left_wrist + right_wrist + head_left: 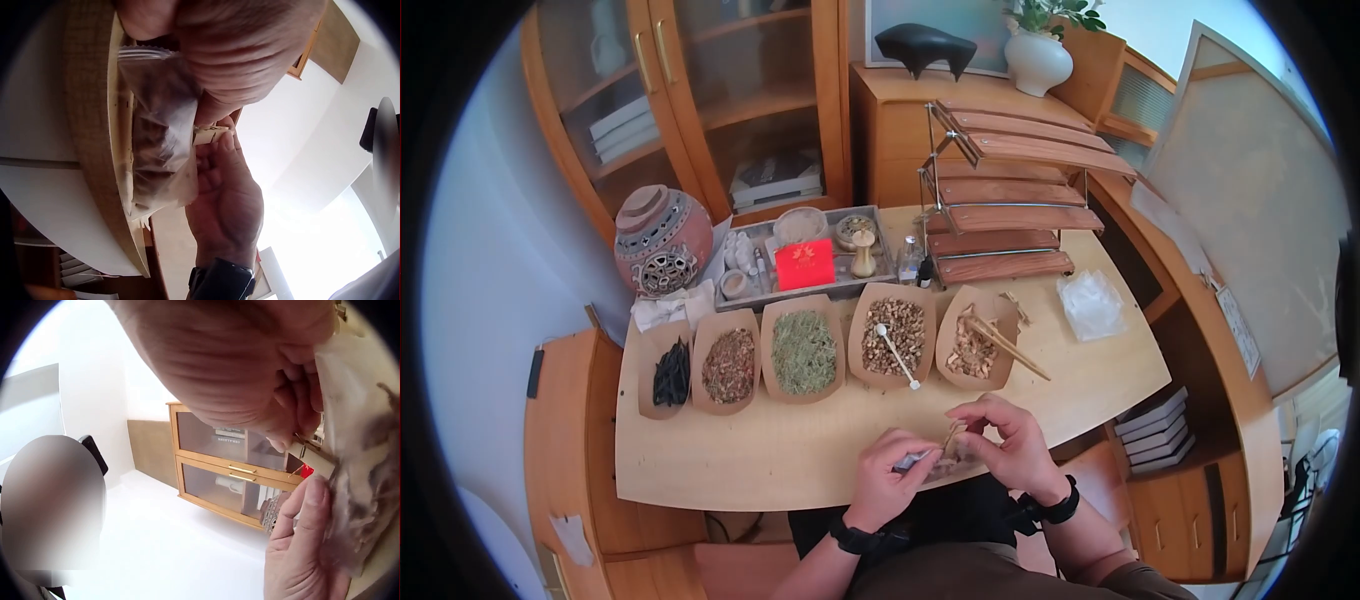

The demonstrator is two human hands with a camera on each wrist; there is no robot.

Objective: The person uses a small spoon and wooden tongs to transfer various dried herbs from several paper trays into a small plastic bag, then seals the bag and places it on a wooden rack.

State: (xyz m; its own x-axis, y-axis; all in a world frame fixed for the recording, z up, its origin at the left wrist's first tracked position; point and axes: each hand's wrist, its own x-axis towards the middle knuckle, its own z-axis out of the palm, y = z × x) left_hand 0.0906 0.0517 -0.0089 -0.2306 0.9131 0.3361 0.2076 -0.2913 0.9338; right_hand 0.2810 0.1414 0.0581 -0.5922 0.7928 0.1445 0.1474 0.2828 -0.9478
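Observation:
In the head view both hands meet low over the table's front edge. A clear plastic bag (159, 140) of brown dried pieces lies between them, its ridged seal strip plain in the left wrist view. My left hand (887, 480) grips the bag by its side, thumb on the plastic. Between the fingertips of my right hand (1015, 450) is a small flat pale wooden piece (314, 459) with a dark line, pinched right at the bag's edge. Whether it is a clip or a tag, I cannot tell.
Several paper trays stand in a row: black strips (670, 378), reddish bits (729, 365), green herb (803, 350), brown chunks (884, 315) under a small spoon (898, 358), and pale pieces with wooden tongs (1007, 342). Behind are a slatted rack (1010, 190) and plastic bags (1092, 305).

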